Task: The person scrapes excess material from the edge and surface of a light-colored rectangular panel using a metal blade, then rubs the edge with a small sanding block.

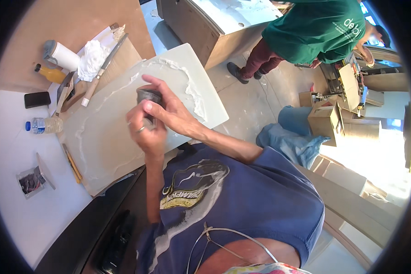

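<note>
Both hands at work over a pale board (109, 146) — right hand (169, 112) and left hand (144, 132) clamped together on a dark sanding block (148, 96) near the board's middle, bare surface open toward its near edge — plastic bottle (43, 124) just off its left edge.

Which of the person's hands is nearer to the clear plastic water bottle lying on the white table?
The left hand. It is over the pale board, closer to the water bottle at the table's left side. The right hand is further right, its fingers on a small dark object.
</note>
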`<action>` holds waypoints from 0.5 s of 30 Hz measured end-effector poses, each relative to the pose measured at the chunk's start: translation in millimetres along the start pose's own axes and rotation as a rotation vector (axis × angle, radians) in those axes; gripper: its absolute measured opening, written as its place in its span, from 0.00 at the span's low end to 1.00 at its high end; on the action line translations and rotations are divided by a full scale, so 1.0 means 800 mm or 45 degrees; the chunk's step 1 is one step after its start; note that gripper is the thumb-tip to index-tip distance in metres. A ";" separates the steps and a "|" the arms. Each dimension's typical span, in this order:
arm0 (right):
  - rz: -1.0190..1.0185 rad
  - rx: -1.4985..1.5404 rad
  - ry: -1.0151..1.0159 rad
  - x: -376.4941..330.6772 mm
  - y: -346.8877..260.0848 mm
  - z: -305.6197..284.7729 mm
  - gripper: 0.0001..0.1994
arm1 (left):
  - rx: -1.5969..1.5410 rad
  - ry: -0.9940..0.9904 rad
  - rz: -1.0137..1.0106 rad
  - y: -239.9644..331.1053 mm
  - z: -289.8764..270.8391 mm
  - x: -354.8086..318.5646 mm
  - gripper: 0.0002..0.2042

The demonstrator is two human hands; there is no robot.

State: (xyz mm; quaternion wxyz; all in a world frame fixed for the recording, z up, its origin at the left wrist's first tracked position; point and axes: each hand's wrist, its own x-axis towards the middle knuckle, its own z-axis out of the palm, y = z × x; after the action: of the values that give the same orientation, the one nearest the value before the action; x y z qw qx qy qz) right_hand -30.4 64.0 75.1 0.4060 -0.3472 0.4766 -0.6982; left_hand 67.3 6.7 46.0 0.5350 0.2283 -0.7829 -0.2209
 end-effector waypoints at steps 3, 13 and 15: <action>-0.049 -0.007 0.200 -0.011 -0.008 -0.029 0.30 | -0.268 -0.272 -0.070 0.020 0.015 0.001 0.28; 0.035 -0.129 0.604 -0.044 -0.017 -0.112 0.13 | -0.634 -0.584 -0.590 0.035 0.087 0.002 0.09; 0.030 -0.126 0.695 -0.042 -0.019 -0.119 0.13 | -0.691 -0.450 -0.613 0.038 0.106 -0.006 0.09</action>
State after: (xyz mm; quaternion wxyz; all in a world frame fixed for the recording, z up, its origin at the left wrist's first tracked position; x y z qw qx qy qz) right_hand -102.7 134.4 57.3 0.2531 -0.1603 0.6059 -0.7370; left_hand -14.8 42.3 32.5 0.3659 0.2140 -0.7003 -0.5743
